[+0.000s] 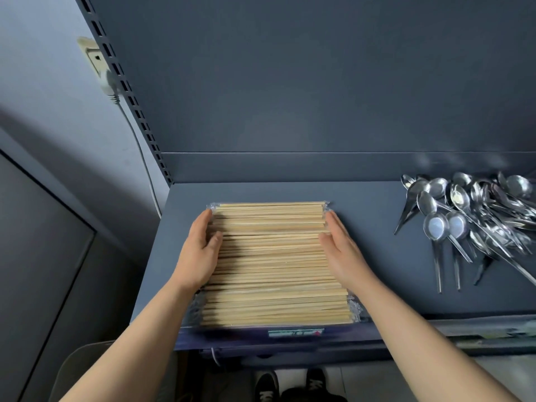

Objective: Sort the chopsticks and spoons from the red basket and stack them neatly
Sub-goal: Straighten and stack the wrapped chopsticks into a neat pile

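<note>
On the grey shelf (377,204), left hand (200,252) and right hand (343,252) press straight, closed-together fingers against opposite ends of the wrapped chopsticks stack (272,265); spoons (475,219) lie heaped at three o'clock. Uneven squeezing could buckle the seemingly slippery layers, spilling pairs over the six o'clock edge.

No text can be read with certainty. One small teal label (295,332), with a red mark at its right end, is seen on the front edge of the shelf (377,216), just below the near side of the stacked chopsticks (272,262). Dark print is carried on it, but it is blurred and no letter or number can be made out. White marks are seen on the black shoes (266,385) at the bottom of the view; whether they are a brand sign cannot be told.
</note>
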Available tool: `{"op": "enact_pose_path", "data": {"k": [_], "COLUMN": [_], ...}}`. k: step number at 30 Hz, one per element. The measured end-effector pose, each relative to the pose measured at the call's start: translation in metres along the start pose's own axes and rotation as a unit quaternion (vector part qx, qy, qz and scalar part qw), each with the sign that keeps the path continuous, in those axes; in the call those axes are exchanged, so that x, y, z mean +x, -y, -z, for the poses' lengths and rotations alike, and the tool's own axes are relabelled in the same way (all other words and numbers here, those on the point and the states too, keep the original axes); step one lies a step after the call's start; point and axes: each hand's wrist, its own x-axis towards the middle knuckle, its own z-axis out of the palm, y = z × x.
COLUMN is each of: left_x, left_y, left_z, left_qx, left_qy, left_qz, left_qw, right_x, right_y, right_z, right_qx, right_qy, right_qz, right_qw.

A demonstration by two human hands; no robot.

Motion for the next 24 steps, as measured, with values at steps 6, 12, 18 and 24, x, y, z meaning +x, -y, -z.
{"op": "enact_pose_path", "data": {"k": [6,12,18,24], "left_x": [-0.039,-0.081,-0.084,-0.091], "left_y": [0.012,0.014,0.01,0.018], "left_z": [0.016,-0.001,-0.001,-0.014], "left_qx": [0.004,0.028,0.165,0.392], "left_qy": [-0.011,-0.01,-0.013,0.039], "left_qz": [0.027,0.005,-0.052,-0.035], "left_qw": [1.0,1.0,0.985,0.918], "right_x": [-0.038,-0.076,-0.076,-0.082], "right_y": [-0.007,-0.006,-0.004,-0.005], "right_z": [0.015,-0.015,-0.013,-0.023], "right_qx": [0.063,0.024,-0.174,-0.409], "right_qy": [-0.067,-0.051,-0.022,0.084], "right_qz": [-0.047,-0.02,0.044,0.106], "right_qw": [0.995,0.998,0.984,0.902]}}
